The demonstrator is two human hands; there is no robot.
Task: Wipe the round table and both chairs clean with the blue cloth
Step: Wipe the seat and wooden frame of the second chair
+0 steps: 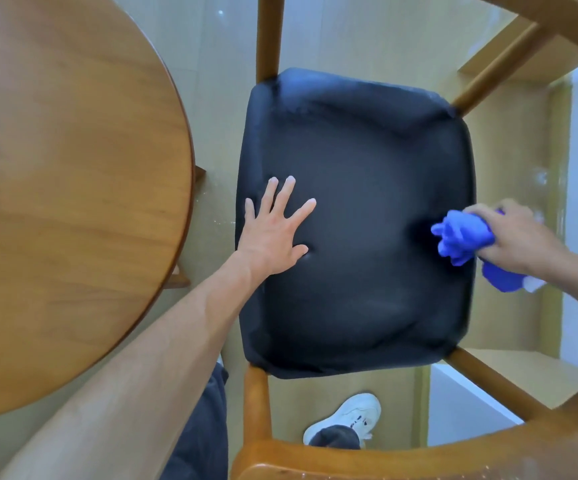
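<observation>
A wooden chair with a black padded seat fills the middle of the head view, seen from above. My left hand lies flat on the seat's left part, fingers spread, holding nothing. My right hand grips the bunched blue cloth at the seat's right edge, with the cloth touching the cushion. The round wooden table lies to the left of the chair.
The chair's curved wooden backrest runs along the bottom and right, with spindles joining it to the seat. My white shoe stands on the beige floor below the seat. A narrow gap separates table and chair.
</observation>
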